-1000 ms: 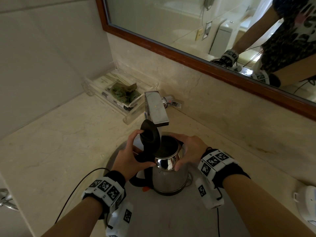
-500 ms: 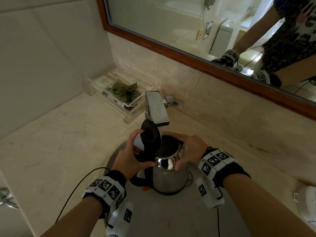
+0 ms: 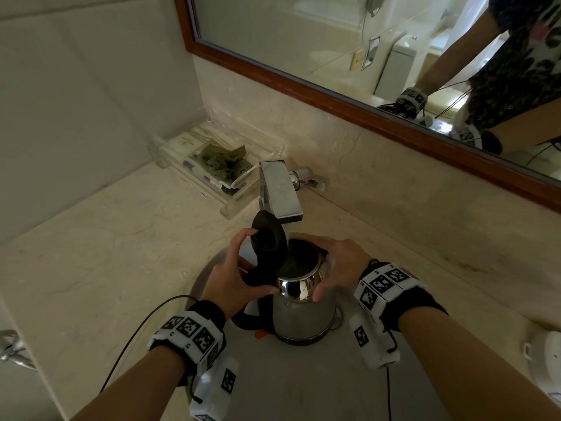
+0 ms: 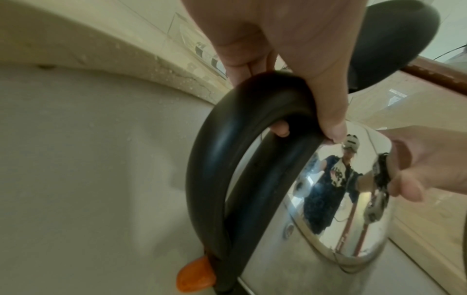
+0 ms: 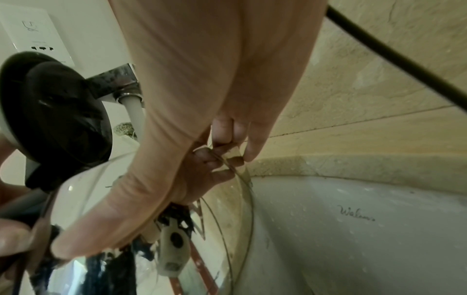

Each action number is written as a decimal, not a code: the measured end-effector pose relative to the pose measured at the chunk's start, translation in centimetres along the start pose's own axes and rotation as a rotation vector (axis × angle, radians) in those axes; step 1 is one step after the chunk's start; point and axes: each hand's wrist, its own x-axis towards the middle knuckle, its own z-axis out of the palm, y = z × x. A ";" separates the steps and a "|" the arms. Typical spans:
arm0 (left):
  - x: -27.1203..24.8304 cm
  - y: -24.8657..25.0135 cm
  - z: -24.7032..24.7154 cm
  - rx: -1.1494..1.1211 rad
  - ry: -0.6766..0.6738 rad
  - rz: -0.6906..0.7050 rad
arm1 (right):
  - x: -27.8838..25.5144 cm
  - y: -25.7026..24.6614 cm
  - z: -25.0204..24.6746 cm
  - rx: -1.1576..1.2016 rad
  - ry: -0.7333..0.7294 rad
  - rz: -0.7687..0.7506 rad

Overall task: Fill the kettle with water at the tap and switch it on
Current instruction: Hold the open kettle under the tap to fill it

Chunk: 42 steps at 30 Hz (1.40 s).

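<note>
A steel kettle [image 3: 303, 314] stands in the sink basin [image 3: 303, 384] under the square chrome tap [image 3: 280, 192], its black lid [image 3: 268, 241] raised upright. Water [image 5: 135, 113] runs from the spout into the open kettle. My left hand [image 3: 233, 281] grips the black handle [image 4: 227, 149], with one finger up against the lid. My right hand [image 3: 340, 268] wraps the shiny upper body by the rim, thumb [image 4: 406, 187] on the steel. An orange switch [image 4: 194, 277] sits at the foot of the handle.
A clear tray [image 3: 212, 165] with packets lies on the marble counter [image 3: 106, 253] behind the tap. A wood-framed mirror [image 3: 334, 56] runs above. A white kettle base [image 3: 546, 360] is at the right edge. A wall socket [image 5: 38, 40] is beyond the lid.
</note>
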 end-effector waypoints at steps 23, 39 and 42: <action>0.0 -0.2 0.1 0.004 0.005 0.009 | 0.1 0.2 0.1 0.014 -0.003 -0.006; -0.2 0.2 0.1 -0.008 -0.009 -0.001 | 0.3 0.5 0.2 -0.005 -0.010 0.009; -0.2 0.3 0.1 -0.016 -0.006 -0.003 | 0.4 0.5 0.2 -0.003 -0.008 0.009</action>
